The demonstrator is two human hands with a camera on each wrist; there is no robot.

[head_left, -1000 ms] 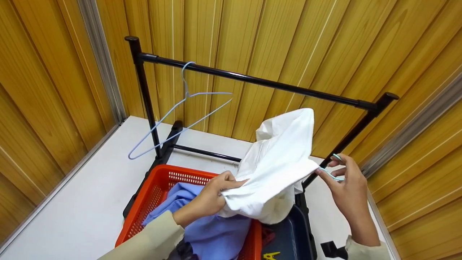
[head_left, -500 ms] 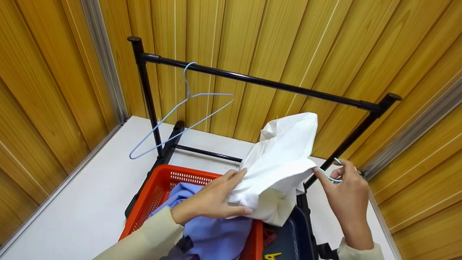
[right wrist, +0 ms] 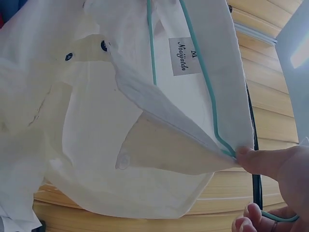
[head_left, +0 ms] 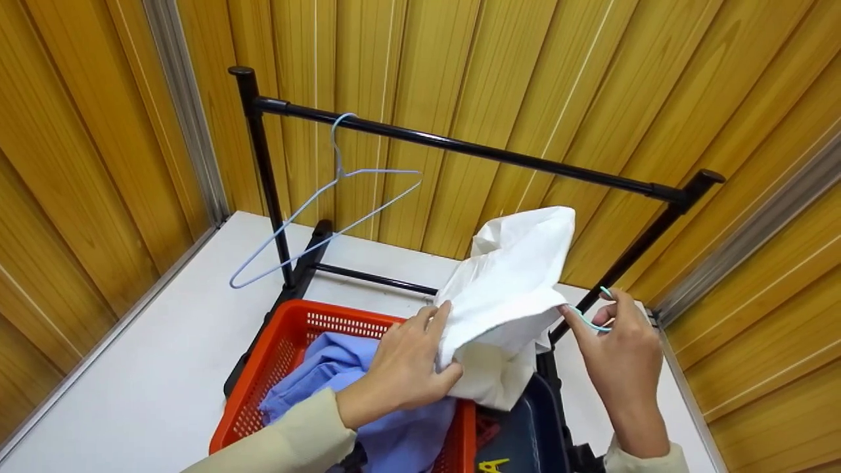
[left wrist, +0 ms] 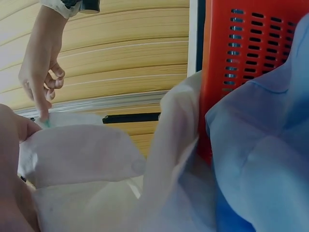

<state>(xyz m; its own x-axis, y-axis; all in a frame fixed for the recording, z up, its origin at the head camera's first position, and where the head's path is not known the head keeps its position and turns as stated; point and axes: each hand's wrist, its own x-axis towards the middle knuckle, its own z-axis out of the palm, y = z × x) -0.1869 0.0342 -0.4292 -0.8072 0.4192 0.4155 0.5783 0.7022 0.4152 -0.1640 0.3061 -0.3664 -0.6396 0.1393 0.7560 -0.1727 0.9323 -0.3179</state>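
Observation:
A white garment (head_left: 516,269) is held up above the baskets, its open edge facing me. My left hand (head_left: 407,361) holds its left edge, with the thumb below and the fingers on top. At the opposite corner my right hand (head_left: 624,355) pinches a thin teal hanger (head_left: 594,325) against the cloth. In the right wrist view the teal wire (right wrist: 207,82) runs inside the opening past a sewn label (right wrist: 181,58). Dark buttons (right wrist: 68,56) show on the cloth there. The folds hide the rest of the hanger.
A light blue hanger (head_left: 338,174) hangs on the black rack bar (head_left: 499,154). Below, a red basket (head_left: 227,414) contains blue cloth (head_left: 335,361). Right of it, a dark tray (head_left: 532,420) holds a yellow clip (head_left: 493,466) and a red one. Wood-panelled walls (head_left: 427,59) enclose the space.
My left hand has shifted its hold along the garment's near edge, opening its fingers and closing them again. The garment's opening gapes wider. My right hand has moved slightly left with the teal hanger.

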